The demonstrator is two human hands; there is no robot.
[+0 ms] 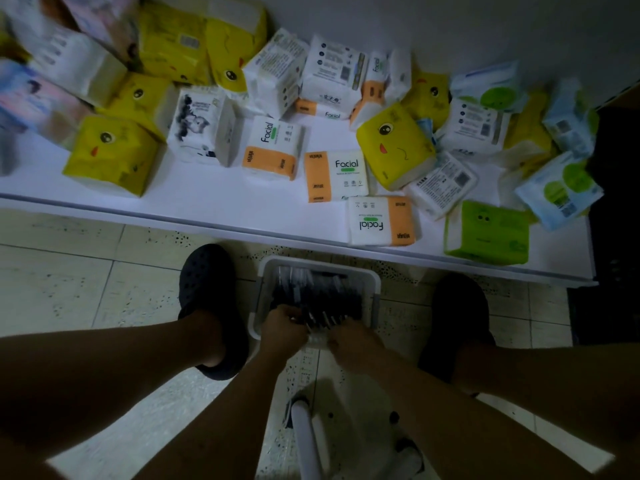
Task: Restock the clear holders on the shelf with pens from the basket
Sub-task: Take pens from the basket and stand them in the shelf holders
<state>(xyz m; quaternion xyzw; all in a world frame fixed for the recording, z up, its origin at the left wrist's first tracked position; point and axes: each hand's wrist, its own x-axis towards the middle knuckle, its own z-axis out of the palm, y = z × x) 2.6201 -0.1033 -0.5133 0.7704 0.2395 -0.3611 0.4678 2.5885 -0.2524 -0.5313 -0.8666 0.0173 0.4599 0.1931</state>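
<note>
- gathering step: left hand (282, 327) curls round dark slim pens (322, 296) at the near edge of the white plastic basket (375, 282); right hand (349, 341) hold unclear (too dim).
- next: lift a bundle toward the holders.

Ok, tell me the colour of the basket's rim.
White; the basket shows best in the head view, the only one.

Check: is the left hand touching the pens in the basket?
Touching. The head view shows the left hand with fingers curled round the near ends of the pens lying in the basket.
</note>
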